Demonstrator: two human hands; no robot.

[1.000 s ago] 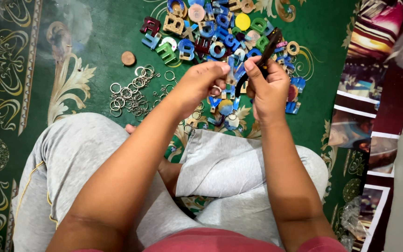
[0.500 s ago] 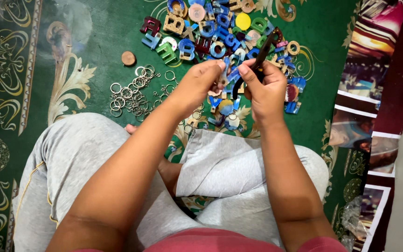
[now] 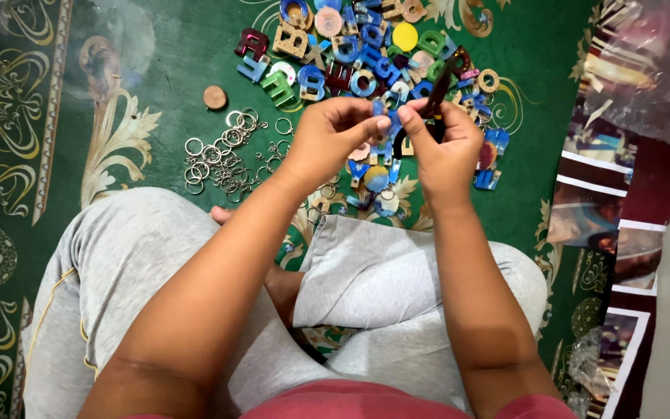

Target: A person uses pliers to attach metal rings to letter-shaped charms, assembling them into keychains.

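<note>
Pliers (image 3: 440, 81) in right hand (image 3: 445, 147) — above letters (image 3: 350, 54).

A small blue resin letter piece (image 3: 385, 124) sits upper centre of the frame, pinched between the fingertips of both hands. A dark, slim pliers-like tool (image 3: 437, 87) slants up and right, gripped in the right hand.
</note>
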